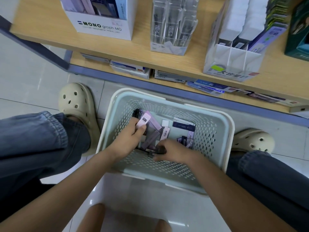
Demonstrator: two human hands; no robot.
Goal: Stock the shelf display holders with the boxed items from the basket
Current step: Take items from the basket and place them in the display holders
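Note:
A pale green perforated basket (215,136) sits on the floor between my feet, below the shelf. Several small slim boxes (184,127), lilac, black and navy, lie in its bottom. My left hand (132,138) is inside the basket and grips a small stack of these boxes, a pink-lilac one (143,122) on top. My right hand (173,151) reaches in at the near side and pinches a small black box (158,150). On the wooden shelf above stand a clear display holder (172,25) with black boxes and a clear divided holder (232,62) whose front slots look bare.
A white MONO graph carton (102,29) stands on the shelf at the left, a dark green box (299,36) at the far right. A lower shelf (250,87) holds flat packs. My two beige clogs (78,106) flank the basket on the tiled floor.

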